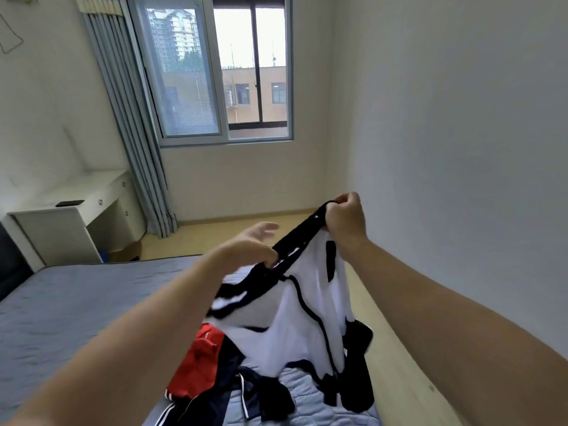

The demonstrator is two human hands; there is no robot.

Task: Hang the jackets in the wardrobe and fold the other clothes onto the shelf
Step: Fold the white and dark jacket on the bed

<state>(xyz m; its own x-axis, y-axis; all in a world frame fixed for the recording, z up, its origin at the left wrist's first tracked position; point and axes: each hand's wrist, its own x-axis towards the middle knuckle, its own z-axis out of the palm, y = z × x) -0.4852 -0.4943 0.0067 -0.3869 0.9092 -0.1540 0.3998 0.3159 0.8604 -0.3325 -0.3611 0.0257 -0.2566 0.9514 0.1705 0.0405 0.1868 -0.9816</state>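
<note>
Pale walls close in a small bedroom, with a window [215, 72] at the far end and a grey-blue curtain [135, 149] drawn to its left. Beside the curtain stands a white bench [61, 222] with drawers, and a flat dark object [70, 203] lies on its top. A bed [76, 302] with a blue-grey quilted cover fills the lower left. Along its right edge a strip of light wooden floor [384, 348] runs beside the wall.

Both bare arms reach forward over the bed's right edge and hold up a white-and-black garment [295, 318]. The right hand [345, 218] is the higher one, its fingers [344, 199] curled into a fist round the garment's black band. The left hand [249, 245] is lower and blurred. It appears to pinch the same band underneath, while its upper fingers [266, 227] spread loosely. The band stretches taut between the two hands, and the white body hangs below them, its lower part touching the bed.

Under it, near the bed's right edge, lies a heap with a red garment [196, 364] and a dark navy garment [221, 404] with white stripes.
</note>
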